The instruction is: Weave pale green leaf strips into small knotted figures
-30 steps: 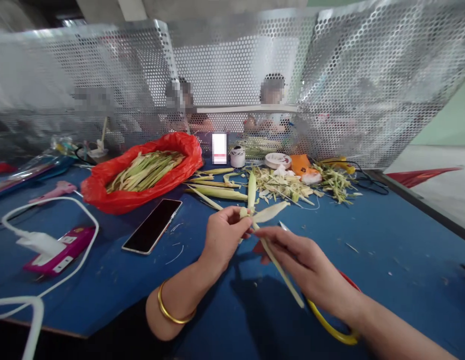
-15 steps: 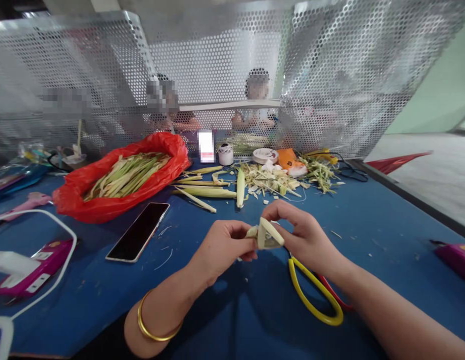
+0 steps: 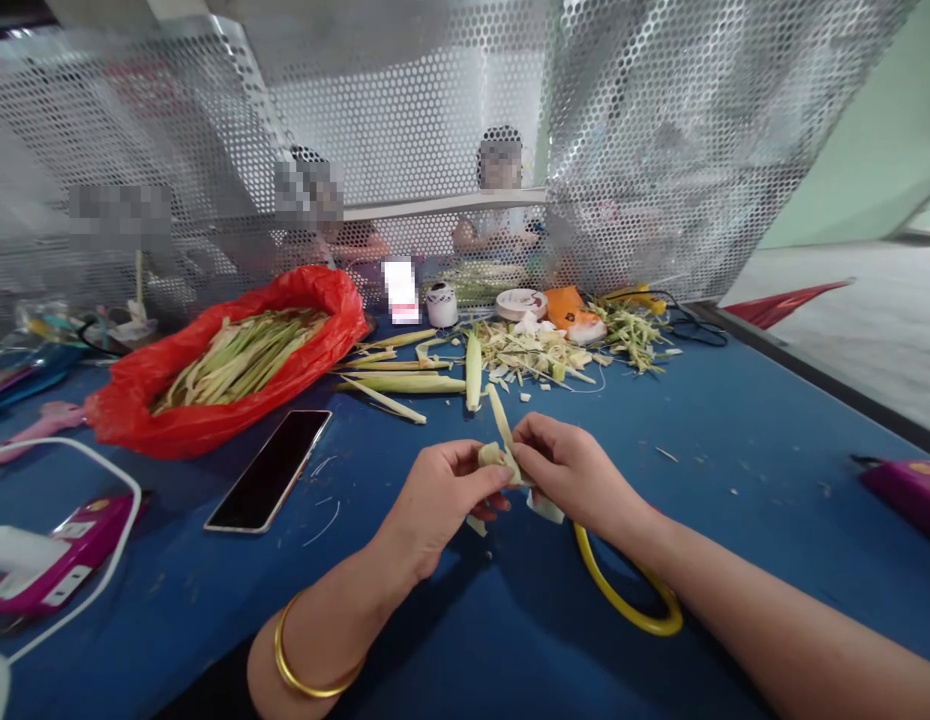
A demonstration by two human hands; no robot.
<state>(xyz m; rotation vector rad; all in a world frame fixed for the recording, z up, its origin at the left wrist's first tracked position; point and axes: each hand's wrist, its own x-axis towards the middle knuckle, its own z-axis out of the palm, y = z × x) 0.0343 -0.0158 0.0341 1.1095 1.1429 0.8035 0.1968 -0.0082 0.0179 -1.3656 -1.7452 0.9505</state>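
Note:
Both hands meet over the blue table (image 3: pixel 405 600), working on folded pale green plant leaf strips (image 3: pixel 500 425). My left hand (image 3: pixel 454 485) pinches a small rolled bundle of the strip between thumb and fingers. On the other side, my right hand (image 3: pixel 566 465) grips the same strip, with one end standing up and away from me and a wider piece hanging below the fingers. Yellow-handled scissors (image 3: pixel 634 615) lie under my right wrist; their blades are hidden by the hand.
A red plastic bag (image 3: pixel 127 400) of long leaf strips stands at left, beside a phone (image 3: pixel 274 465). Loose leaves (image 3: pixel 405 383), trimmings (image 3: pixel 536 350), a round tin (image 3: pixel 521 303) and a small jar (image 3: pixel 441 303) lie along a perforated metal screen (image 3: pixel 405 120). Two people sit behind it.
The strip has turned from a folded loop facing me to one end pointing up and away. My right hand has shifted left and lower against my left. The view has tilted slightly.

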